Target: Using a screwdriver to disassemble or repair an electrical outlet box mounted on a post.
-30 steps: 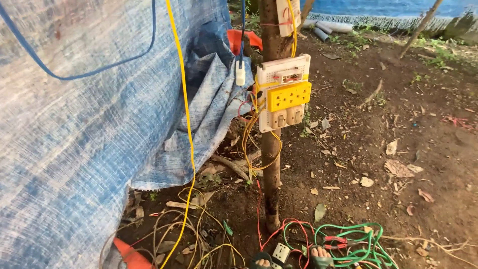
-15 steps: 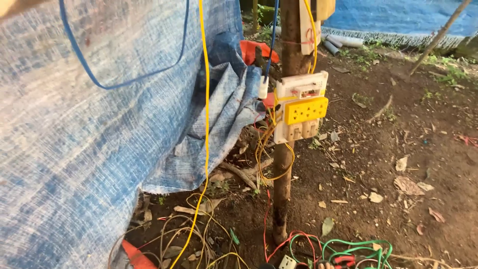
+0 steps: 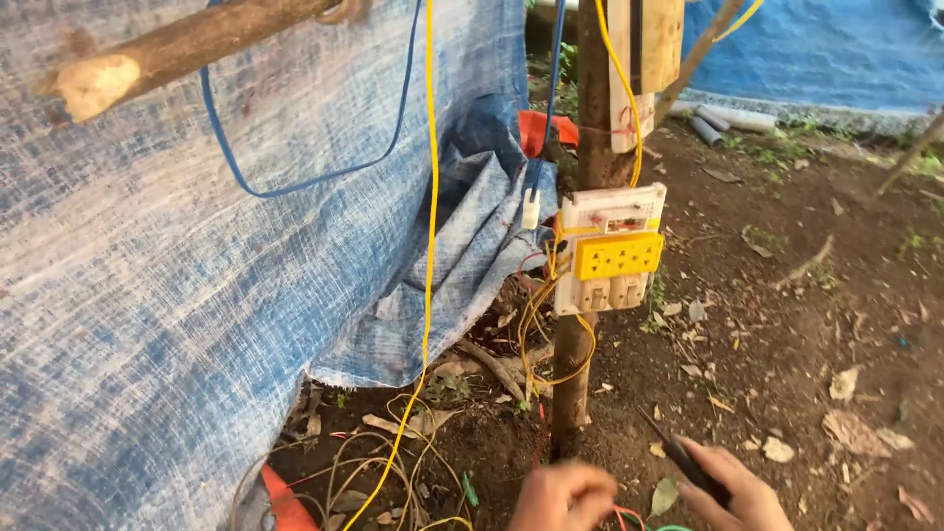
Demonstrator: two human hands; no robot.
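Note:
A wooden post stands in bare soil and carries a white switch board with a yellow socket strip. At the bottom edge my left hand is curled near the post's foot, beside red wire; what it holds is blurred. My right hand grips a thin dark tool that points up-left toward the post. A yellow cable hangs down the blue tarp, and a blue cable loops across it.
A blue woven tarp fills the left half, with a rough wooden pole sticking out above. Tangled wires lie at the tarp's foot. Dry leaves scatter over the dirt. Grey pipes lie at the back.
The view has shifted left and down toward the post. Both my hands have come into view at the bottom edge, the right one holding the dark tool.

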